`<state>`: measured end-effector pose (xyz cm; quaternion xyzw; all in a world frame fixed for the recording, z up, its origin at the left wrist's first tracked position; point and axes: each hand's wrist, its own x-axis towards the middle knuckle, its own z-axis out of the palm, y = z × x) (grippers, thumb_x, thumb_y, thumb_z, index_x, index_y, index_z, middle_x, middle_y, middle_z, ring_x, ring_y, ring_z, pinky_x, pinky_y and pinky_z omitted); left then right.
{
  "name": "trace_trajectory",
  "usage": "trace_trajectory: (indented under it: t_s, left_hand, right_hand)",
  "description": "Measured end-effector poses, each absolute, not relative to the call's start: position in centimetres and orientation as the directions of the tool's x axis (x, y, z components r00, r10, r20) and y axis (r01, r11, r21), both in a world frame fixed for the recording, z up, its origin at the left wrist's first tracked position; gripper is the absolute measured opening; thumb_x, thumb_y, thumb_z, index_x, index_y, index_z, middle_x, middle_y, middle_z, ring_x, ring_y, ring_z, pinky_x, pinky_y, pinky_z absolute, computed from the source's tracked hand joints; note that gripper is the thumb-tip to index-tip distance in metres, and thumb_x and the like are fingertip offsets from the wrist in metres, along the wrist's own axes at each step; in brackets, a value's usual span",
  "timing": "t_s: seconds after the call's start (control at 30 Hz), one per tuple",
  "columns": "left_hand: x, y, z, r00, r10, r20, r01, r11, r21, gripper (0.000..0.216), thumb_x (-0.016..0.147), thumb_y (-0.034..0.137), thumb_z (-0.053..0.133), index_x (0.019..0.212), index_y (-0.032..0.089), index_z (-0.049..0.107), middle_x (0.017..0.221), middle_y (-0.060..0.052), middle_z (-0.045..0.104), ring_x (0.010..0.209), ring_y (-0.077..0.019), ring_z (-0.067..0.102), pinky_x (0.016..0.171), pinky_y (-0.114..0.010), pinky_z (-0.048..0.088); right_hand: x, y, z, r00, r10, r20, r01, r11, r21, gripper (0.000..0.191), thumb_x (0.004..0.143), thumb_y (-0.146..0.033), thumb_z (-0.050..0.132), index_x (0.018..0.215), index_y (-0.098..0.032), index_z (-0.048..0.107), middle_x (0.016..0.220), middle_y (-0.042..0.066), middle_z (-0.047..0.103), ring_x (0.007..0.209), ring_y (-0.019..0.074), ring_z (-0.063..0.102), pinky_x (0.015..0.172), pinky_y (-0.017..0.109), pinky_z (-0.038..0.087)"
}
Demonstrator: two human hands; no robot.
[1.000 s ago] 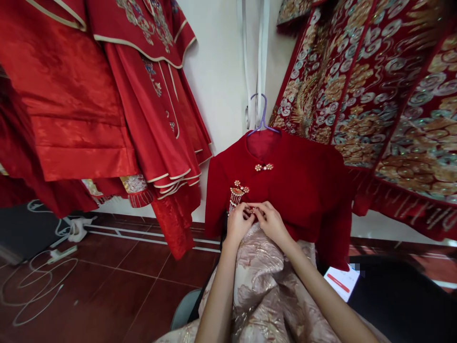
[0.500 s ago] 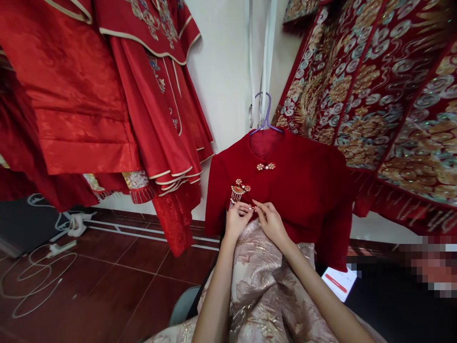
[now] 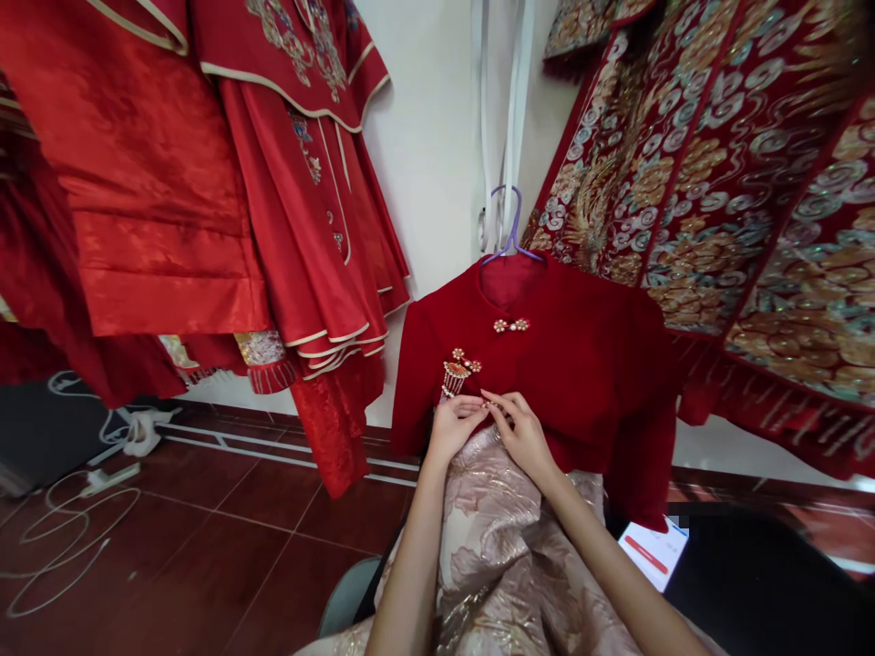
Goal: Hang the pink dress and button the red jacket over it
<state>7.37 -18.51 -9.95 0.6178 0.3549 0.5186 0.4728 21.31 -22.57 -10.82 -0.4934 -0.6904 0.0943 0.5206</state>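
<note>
A short red jacket hangs in front of me on a purple hanger. My left hand and my right hand meet at its lower front edge. The fingertips of both pinch a small beaded clasp, mostly hidden by the fingers. Just above my left hand, a fan-shaped brooch with dangling strands sits on the jacket's chest. A second beaded clasp is fastened at the collar. Pale shiny brocade fabric spreads below my hands and under my forearms.
Red garments hang on the left, and a heavily embroidered red garment on the right. White cables and a white rack base are on the tiled floor. A lit phone screen lies on a dark surface at right.
The view has shifted slightly, so the jacket sits a little lower in the picture. Both hands stay at the lower clasp, with only small finger movements.
</note>
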Motion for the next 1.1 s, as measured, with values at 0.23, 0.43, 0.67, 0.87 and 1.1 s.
trace_trajectory:
  t_s: [0.23,0.43,0.67,0.87,1.1]
  left_hand:
    - [7.3,-18.2,-10.2,0.202,0.934,0.294,0.038,-0.307,0.951,0.015,0.068,0.012,0.070,0.083,0.008,0.071,0.084,-0.012,0.074,0.075,-0.0167,0.070,0.079,-0.032,0.056]
    - [7.0,-18.5,-10.2,0.210,0.937,0.280,0.146,-0.313,0.938,0.014,0.067,0.012,0.071,0.081,0.010,0.073,0.083,-0.011,0.075,0.075,-0.0187,0.071,0.078,-0.033,0.058]
    - [6.8,-18.6,-10.1,0.258,0.903,0.344,0.196,-0.397,0.897,0.012,0.070,0.010,0.066,0.080,0.013,0.071,0.082,-0.007,0.074,0.074,-0.0146,0.070,0.075,-0.028,0.056]
    - [3.2,-17.3,-9.7,0.004,0.929,0.370,0.202,-0.363,0.909,0.014,0.077,0.016,0.057,0.083,0.018,0.071,0.082,-0.004,0.073,0.068,-0.0116,0.066,0.066,-0.023,0.054]
    - [0.5,-17.3,-7.7,-0.194,0.953,0.232,0.014,-0.234,0.972,0.016,0.077,0.019,0.055,0.085,0.015,0.068,0.082,-0.006,0.072,0.061,-0.0094,0.063,0.059,-0.021,0.053]
  right_hand:
    - [21.0,-22.4,-11.5,0.052,0.771,0.635,0.626,0.470,-0.622,0.037,0.095,-0.033,0.040,0.123,-0.022,0.061,0.097,0.008,0.056,0.088,0.0189,0.057,0.085,0.033,0.047]
    - [20.8,-22.3,-11.8,0.044,0.763,0.644,0.639,0.474,-0.605,0.033,0.094,-0.030,0.041,0.114,-0.024,0.066,0.095,0.008,0.055,0.088,0.0197,0.057,0.084,0.034,0.048]
    - [21.2,-22.6,-11.1,0.023,0.787,0.616,0.616,0.475,-0.629,0.030,0.092,-0.031,0.044,0.109,-0.023,0.067,0.094,0.008,0.055,0.085,0.0195,0.058,0.080,0.035,0.050]
    - [22.9,-23.4,-8.4,0.268,0.760,0.592,0.507,0.411,-0.758,0.027,0.089,-0.032,0.047,0.098,-0.018,0.069,0.106,0.011,0.050,0.074,0.0149,0.057,0.060,0.029,0.054]
    - [23.8,-24.9,-5.8,0.341,0.691,0.637,0.479,0.456,-0.750,0.020,0.085,-0.031,0.053,0.085,-0.018,0.069,0.100,0.009,0.054,0.074,0.0144,0.056,0.054,0.024,0.049]
